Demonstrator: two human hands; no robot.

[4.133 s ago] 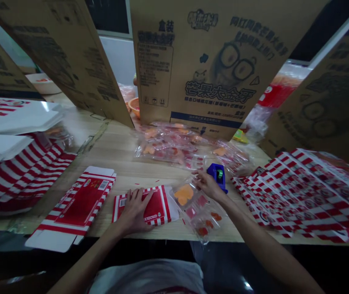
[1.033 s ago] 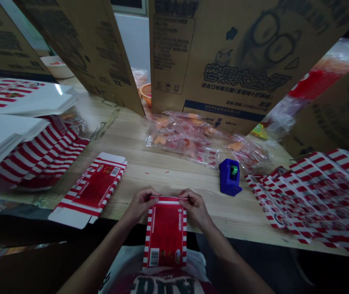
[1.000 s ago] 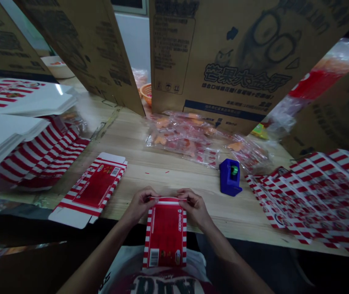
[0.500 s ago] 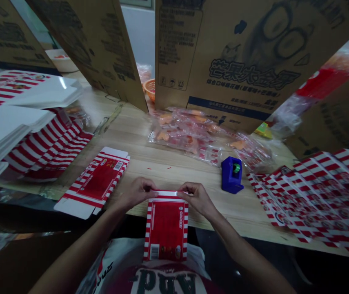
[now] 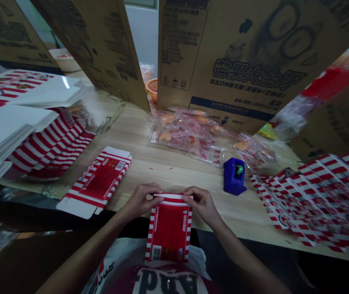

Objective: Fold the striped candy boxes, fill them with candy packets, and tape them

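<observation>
Both hands are closed in a firm pinch, fingers curled over the top edge and thumbs beneath it. **The left hand (image 5: 142,200)** and **the right hand (image 5: 200,204)** grip the same single flat red-and-white striped paperboard carton blank (image 5: 170,228), one at each end of a white-and-red folded strip. The blank sits at the front edge of the light wooden bench (image 5: 174,179), its lower part hanging toward the person's torso.

Just left of the left hand lies one more striped carton blank (image 5: 99,181), flat on the bench. Near the right hand stands one blue tape dispenser (image 5: 234,176) with a green core. Beyond it lies a heap of clear plastic bags of orange and red sweets (image 5: 183,136). To the right spreads a fanned pile of striped printed blanks (image 5: 315,204). To the left are two stacks of folded white-backed cartons (image 5: 24,92). Four brown cardboard box panels (image 5: 238,53) stand along the far side, and one orange plastic basket (image 5: 152,89) shows in a gap between two of them.
</observation>
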